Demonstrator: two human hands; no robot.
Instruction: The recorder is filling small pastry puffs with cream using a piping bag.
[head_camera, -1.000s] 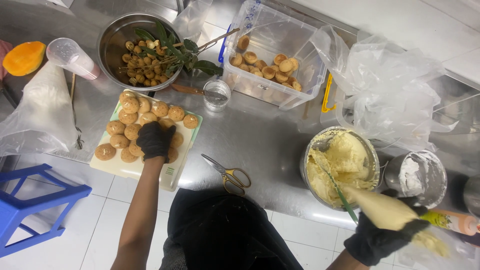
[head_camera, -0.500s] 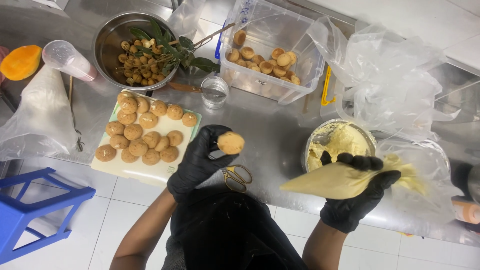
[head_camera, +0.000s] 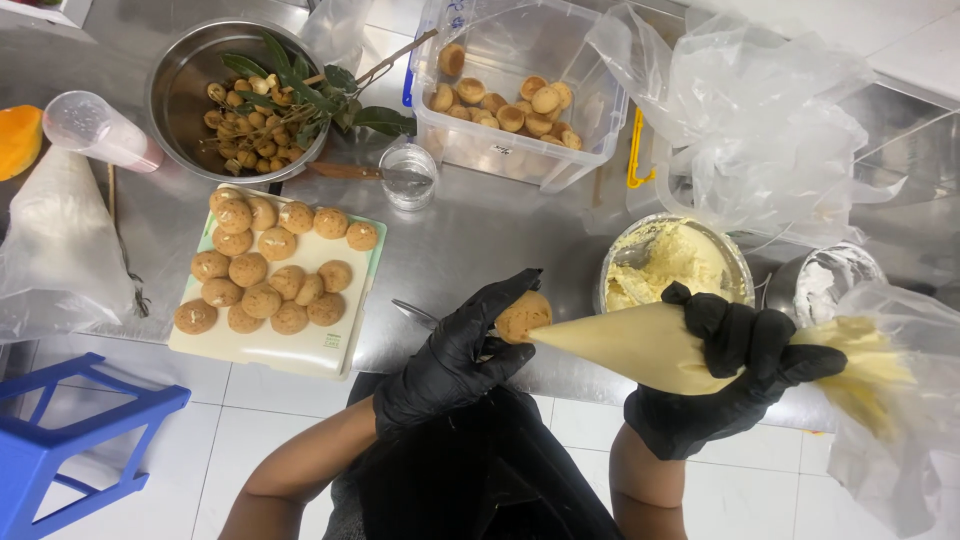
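My left hand (head_camera: 455, 358), in a black glove, holds a small round brown pastry puff (head_camera: 523, 315) over the steel counter's front edge. My right hand (head_camera: 722, 365), also gloved, grips a cream-filled piping bag (head_camera: 630, 345) around its middle. The bag's tip touches the side of the puff. To the left, a white board (head_camera: 290, 345) carries several more puffs (head_camera: 268, 268). A metal bowl of pale yellow cream (head_camera: 668, 262) sits just behind the bag.
A clear plastic tub (head_camera: 520, 150) with several puffs stands at the back. A steel bowl (head_camera: 185, 75) holds small brown fruits and leafy twigs. A small glass (head_camera: 409, 176), loose plastic bags (head_camera: 760, 110), a white-powder container (head_camera: 830, 285), scissors (head_camera: 415, 312), a blue stool (head_camera: 60, 440) are nearby.
My left hand took one puff off the board and brought it to the middle. My right hand lifted the piping bag out of the cream bowl and set its tip against the puff.
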